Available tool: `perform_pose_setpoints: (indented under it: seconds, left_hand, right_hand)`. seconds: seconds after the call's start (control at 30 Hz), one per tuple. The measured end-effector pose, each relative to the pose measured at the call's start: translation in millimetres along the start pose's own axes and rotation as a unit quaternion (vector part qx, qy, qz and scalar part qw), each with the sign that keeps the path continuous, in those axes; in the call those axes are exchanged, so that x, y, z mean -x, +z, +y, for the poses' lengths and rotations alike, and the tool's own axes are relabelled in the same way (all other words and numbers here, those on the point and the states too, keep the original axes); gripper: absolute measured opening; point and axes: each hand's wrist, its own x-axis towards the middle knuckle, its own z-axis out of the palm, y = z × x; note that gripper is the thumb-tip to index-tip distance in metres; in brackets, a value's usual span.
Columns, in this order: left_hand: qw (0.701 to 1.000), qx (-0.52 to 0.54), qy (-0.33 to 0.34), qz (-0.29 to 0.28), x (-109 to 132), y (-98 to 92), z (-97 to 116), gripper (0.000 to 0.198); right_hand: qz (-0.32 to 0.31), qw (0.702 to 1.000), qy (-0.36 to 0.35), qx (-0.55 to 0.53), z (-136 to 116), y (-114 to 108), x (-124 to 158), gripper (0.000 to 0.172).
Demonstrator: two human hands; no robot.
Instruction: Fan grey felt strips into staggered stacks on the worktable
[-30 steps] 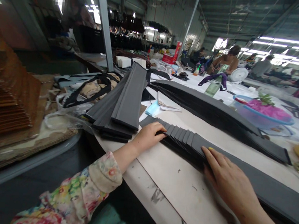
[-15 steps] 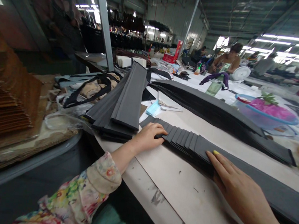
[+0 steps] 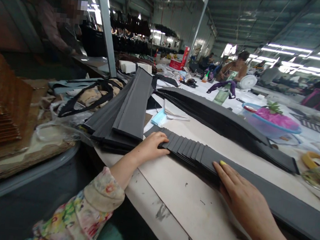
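A long stack of dark grey strips point(image 3: 245, 173) lies along the near side of the table, its left ends fanned out like steps. My left hand point(image 3: 153, 146) is closed around the left end, fingers over the top and thumb at the near edge. Farther right, my right hand point(image 3: 240, 186) rests on the stack with its fingers stretched out over the top strip. Its thumb is partly hidden at the near side. Left of my left hand, more grey strips point(image 3: 135, 102) are piled crosswise. Behind the stack runs another long pile of grey strips point(image 3: 213, 117).
A blue face mask point(image 3: 159, 117) and papers lie behind my left hand. At the right are a blue basin point(image 3: 272, 125), a green bottle point(image 3: 223, 94) and a yellow tape roll point(image 3: 313, 160). Brown sheets point(image 3: 0, 104) are stacked at far left. Co-workers are in the background.
The view has shifted slightly, so the table things appear farther left. Both hands keep nearly the same places on the stack. A co-worker at the far left has changed posture.
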Motion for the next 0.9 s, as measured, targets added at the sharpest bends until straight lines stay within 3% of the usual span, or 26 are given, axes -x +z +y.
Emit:
perform_pose_setpoints:
  seconds: [0.43,0.5,0.57,0.6,0.67,0.77,0.83,0.9]
  left_hand:
    - [0.998,-0.008,0.031,0.053,-1.8,0.2,7.3,0.022]
    - [0.997,0.045,0.014,0.066,-2.2,0.9,11.1,0.025]
    - [0.982,0.17,-0.028,0.072,-3.1,2.2,16.8,0.039]
    - [0.962,0.255,-0.062,0.071,-3.6,3.3,20.4,0.049]
    - [0.887,0.433,-0.145,0.068,-4.4,6.8,28.9,0.06]
    - [0.749,0.613,-0.249,0.041,-5.0,17.1,45.9,0.039]
    - [0.698,0.657,-0.283,-0.022,-6.5,27.2,61.6,0.022]
    - [0.672,0.67,-0.301,-0.094,-10.6,38.4,80.9,0.02]
  right_hand:
    - [0.006,0.999,0.017,-0.029,-0.8,-2.0,-5.5,0.045]
    - [0.004,0.999,0.019,-0.036,-1.0,-2.4,-6.0,0.045]
    - [0.001,0.998,0.025,-0.05,-1.1,-2.8,-6.2,0.046]
    - [0.001,0.998,0.029,-0.058,-1.0,-3.0,-6.4,0.047]
    - [0.003,0.996,0.04,-0.076,-0.6,-4.0,-7.0,0.048]
    - [0.006,0.992,0.06,-0.109,0.3,-6.5,-8.2,0.048]
    - [0.011,0.988,0.074,-0.134,1.0,-8.7,-8.5,0.048]
    - [0.02,0.983,0.09,-0.159,2.0,-10.9,-8.0,0.048]
